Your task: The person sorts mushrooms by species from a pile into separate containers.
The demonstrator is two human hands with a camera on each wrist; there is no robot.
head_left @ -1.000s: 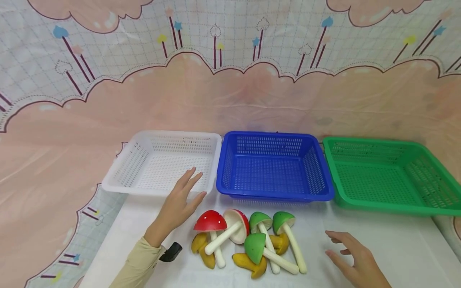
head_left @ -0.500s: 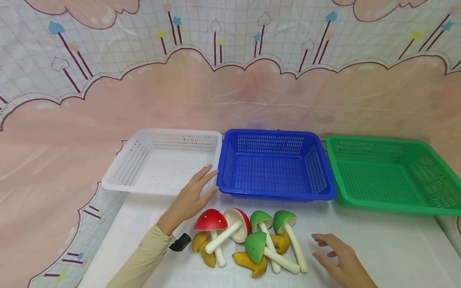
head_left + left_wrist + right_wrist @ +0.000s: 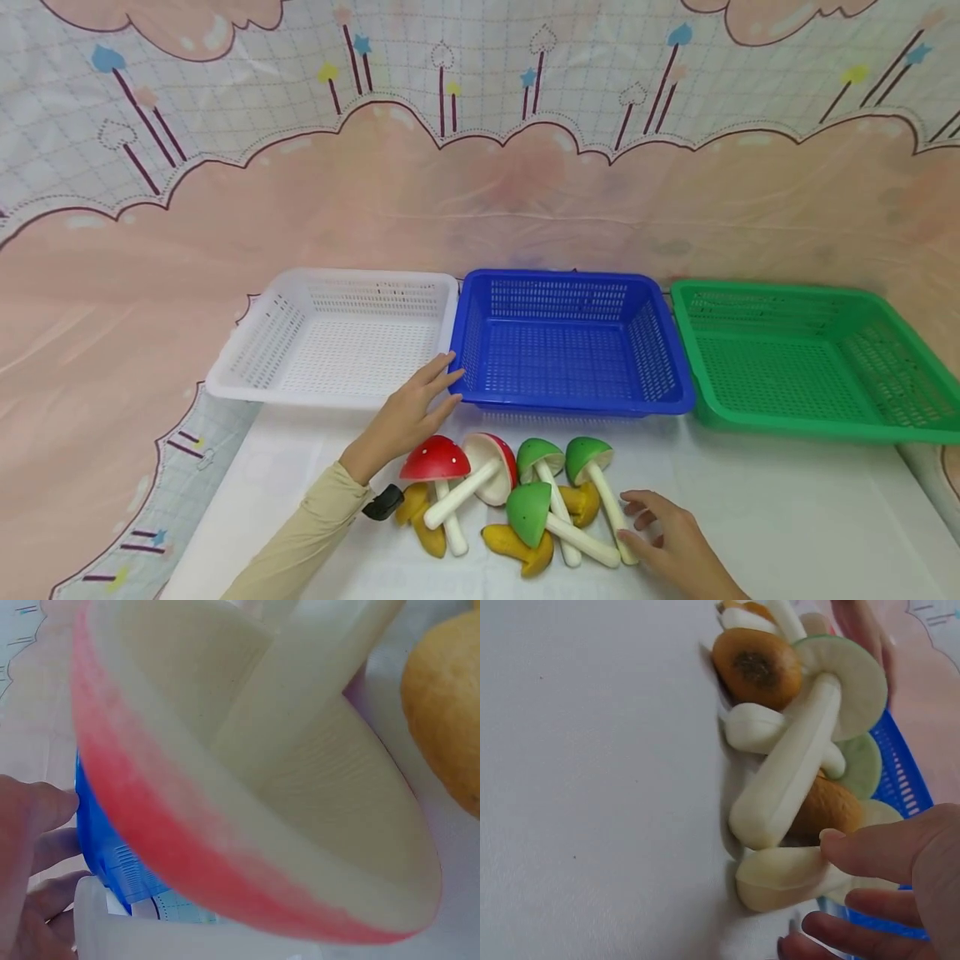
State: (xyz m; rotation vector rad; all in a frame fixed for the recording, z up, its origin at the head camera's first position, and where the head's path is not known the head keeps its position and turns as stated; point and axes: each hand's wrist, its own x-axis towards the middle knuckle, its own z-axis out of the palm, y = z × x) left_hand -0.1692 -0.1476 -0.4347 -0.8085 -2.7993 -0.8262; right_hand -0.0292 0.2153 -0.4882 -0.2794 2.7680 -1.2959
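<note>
My left hand (image 3: 408,419) hovers with fingers spread over the near corners where the white and blue baskets meet, just beyond the red-capped toy mushrooms. Nothing is in it. My right hand (image 3: 671,537) is at the lower stem of the rightmost green-capped toy mushroom (image 3: 606,492). In the right wrist view its thumb (image 3: 862,851) overlaps that stem, while the other fingers are spread apart beyond it. Two red-capped mushrooms (image 3: 435,458) lie at the pile's left. Another green-capped mushroom (image 3: 530,512) lies across its neighbours, with several small brown mushrooms (image 3: 517,546) among them.
Behind the pile stand a white basket (image 3: 247,392), a blue basket (image 3: 570,407) and a green basket (image 3: 810,425) in a row. White cloth (image 3: 765,500) covers the table. A patterned curtain (image 3: 525,200) hangs behind.
My right hand has moved left to the rightmost green mushroom's stem. My left hand has shifted right, from over the white basket's front edge towards the blue basket. The mushrooms have stayed in place.
</note>
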